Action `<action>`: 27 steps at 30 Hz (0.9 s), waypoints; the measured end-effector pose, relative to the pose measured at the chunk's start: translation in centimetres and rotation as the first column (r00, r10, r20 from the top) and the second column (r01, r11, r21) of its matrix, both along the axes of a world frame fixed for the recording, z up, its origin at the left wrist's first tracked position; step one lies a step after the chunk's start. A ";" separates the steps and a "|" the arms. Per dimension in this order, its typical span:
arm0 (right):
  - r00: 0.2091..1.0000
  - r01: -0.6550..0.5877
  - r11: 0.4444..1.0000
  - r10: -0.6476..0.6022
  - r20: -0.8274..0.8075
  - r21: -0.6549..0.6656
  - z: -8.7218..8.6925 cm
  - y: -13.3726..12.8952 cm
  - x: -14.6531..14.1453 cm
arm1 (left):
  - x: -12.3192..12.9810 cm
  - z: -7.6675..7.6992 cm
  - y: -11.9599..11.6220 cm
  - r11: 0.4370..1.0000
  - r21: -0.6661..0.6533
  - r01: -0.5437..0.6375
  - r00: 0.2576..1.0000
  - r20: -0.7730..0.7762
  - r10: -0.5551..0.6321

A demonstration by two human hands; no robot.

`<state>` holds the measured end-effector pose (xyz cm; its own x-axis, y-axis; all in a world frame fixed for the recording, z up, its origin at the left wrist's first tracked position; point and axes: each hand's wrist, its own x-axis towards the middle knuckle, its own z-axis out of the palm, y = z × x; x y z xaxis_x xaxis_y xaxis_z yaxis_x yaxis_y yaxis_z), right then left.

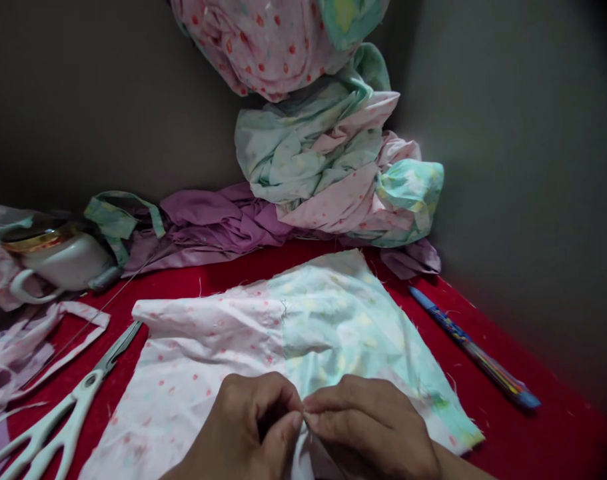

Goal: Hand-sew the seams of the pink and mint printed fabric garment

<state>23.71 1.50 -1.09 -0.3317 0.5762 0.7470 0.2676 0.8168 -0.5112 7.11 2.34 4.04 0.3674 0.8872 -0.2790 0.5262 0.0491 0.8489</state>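
A patchwork cloth (223, 333) lies spread on the red surface, its left part pink with red dots and its right part pale green with yellow. At its near side my left hand (253, 420) pinches the fabric between thumb and forefinger. My right hand (373, 420) meets it, fingertips closed on the same spot of cloth. Whether a needle or pin sits between the fingertips is too small to make out. Dark stitches show on the seam above the hands. White-handled scissors (90, 380) lie beside the cloth on the left, blades under or against its edge.
Crumpled pink and green fabric (323, 160) is heaped at the back, with purple cloth (218, 220) beneath and beside it. A white mug (66, 260) and fabric strips (78, 310) are at left. A blue multicolour pen (473, 347) lies right on the red cover (548, 427). Grey walls stand behind.
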 end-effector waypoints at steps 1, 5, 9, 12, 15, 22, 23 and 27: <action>1.000 -0.011 1.000 0.011 0.012 -0.014 0.0 0.0 0.1 | 0.2 0.2 0.0 1.000 0.004 -0.018 1.000 -0.014 0.018; 0.999 -0.031 0.997 0.033 0.024 -0.067 -0.1 0.0 0.3 | 0.7 0.3 -0.2 0.995 -0.033 -0.092 0.995 0.033 0.093; 0.998 -0.055 0.997 0.055 -0.002 -0.060 -0.3 0.1 0.3 | 0.7 -0.4 -0.1 0.996 -0.039 -0.075 0.993 0.088 0.078; 0.996 -0.069 0.994 0.064 -0.061 -0.085 0.1 0.2 0.2 | 0.6 -0.6 0.0 0.998 -0.024 -0.063 0.994 0.092 0.065; 0.988 -0.105 0.965 0.073 -0.136 -0.242 0.9 0.2 0.0 | 0.6 -0.6 0.0 0.998 -0.034 -0.051 0.995 0.086 0.054; 0.962 -0.161 0.518 -0.106 -0.250 -0.840 1.7 0.8 -0.2 | 0.6 -0.6 0.0 0.983 -0.142 -0.117 0.984 0.115 0.134; 0.954 -0.200 0.444 -0.116 -0.278 -0.873 1.6 0.9 -0.2 | 0.7 -0.6 0.0 0.980 -0.158 -0.121 0.983 0.121 0.141; 0.887 -0.370 0.338 -0.149 -0.438 -0.865 1.3 1.0 -0.3 | 0.8 -0.7 -0.1 0.967 -0.194 -0.167 0.966 0.166 0.201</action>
